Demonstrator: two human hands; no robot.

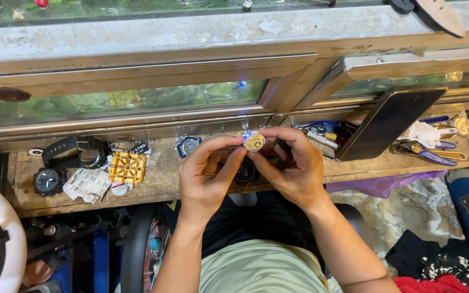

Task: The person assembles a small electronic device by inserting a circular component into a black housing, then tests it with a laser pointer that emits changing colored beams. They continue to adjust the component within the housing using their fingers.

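Seen from above, a person sits at a narrow wooden desk (158,179) and holds a small gold-coloured watch module (254,142) up between both hands. The left hand (208,168) pinches the left edge of the module with thumb and forefinger closed on it. The right hand (294,165) pinches the right edge in the same way, its other fingers curled. A tiny blue light glows at the top edge of the module. Directly below the module, partly hidden by the thumbs, a round black watch case (245,172) lies on the desk.

To the left of the module sits a blue watch head (189,145), and further left a yellow plastic watch holder (128,167) with a grid of holes. Beyond that lie folded paper leaflets (87,183), a black digital watch with strap (67,151) and another black watch head (47,180).

To the right of the module, a dark smartphone (389,122) leans with its screen blank. Past it lie purple-handled pliers (427,153) and a crumpled white cloth (423,133). Behind the module runs a glass-fronted display counter (137,103).
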